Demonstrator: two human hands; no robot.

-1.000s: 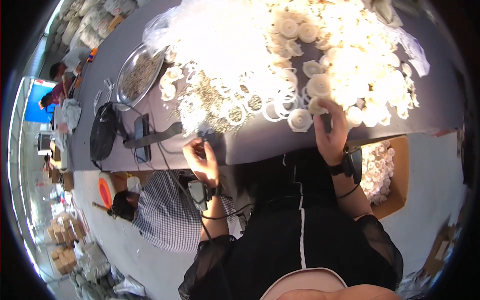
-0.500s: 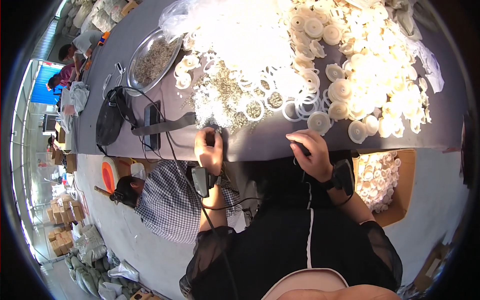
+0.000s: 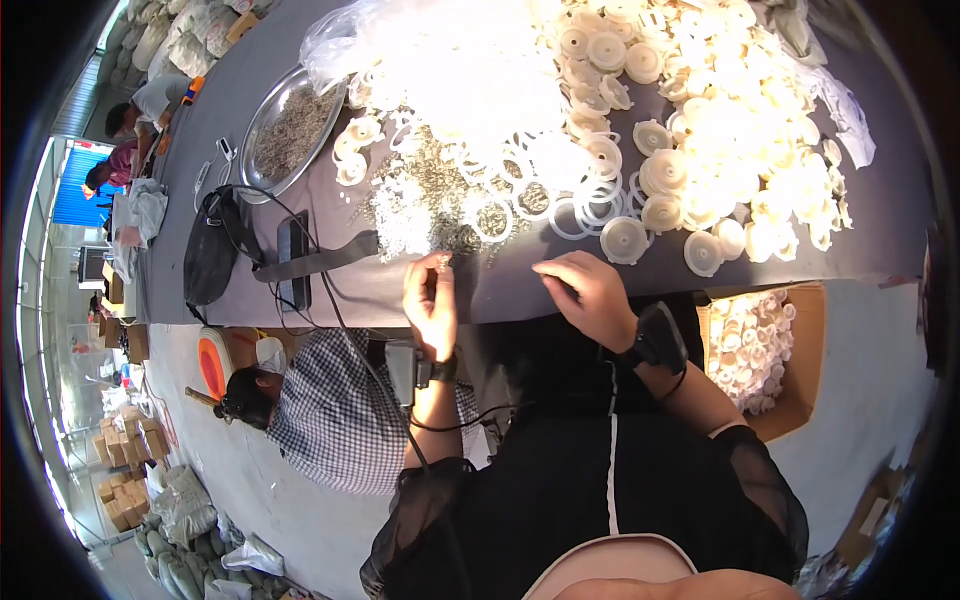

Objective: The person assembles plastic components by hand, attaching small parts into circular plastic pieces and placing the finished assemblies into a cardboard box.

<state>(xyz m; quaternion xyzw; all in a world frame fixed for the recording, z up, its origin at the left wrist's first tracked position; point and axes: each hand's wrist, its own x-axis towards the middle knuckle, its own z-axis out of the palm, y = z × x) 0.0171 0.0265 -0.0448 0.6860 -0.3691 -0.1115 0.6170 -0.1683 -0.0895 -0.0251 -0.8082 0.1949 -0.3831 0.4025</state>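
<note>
My left hand (image 3: 432,305) is raised at the table's near edge, thumb and fingertips pinched on a tiny shiny piece (image 3: 443,262) too small to name. Just beyond it lies a pile of small metal springs (image 3: 440,185), with clear little pieces (image 3: 400,215) heaped at its left. White rings (image 3: 491,218) spread over the pile's right side. To the right, my right hand (image 3: 592,300) hovers with fingers stretched toward the left one and the thumb a little apart; nothing shows in it. A round white plastic disc (image 3: 624,240) lies just beyond that hand.
Many white discs (image 3: 665,172) cover the table's right side. A metal tray (image 3: 255,165) of small parts, a black pouch (image 3: 212,255) and a phone (image 3: 295,258) lie left. A carton (image 3: 800,370) of white parts stands below right. A person in a checked shirt (image 3: 335,410) is close at left.
My right hand has moved left, nearer my left hand, and its fingers have straightened. My left hand has shifted slightly right, still pinching. The whole view has shifted a little.
</note>
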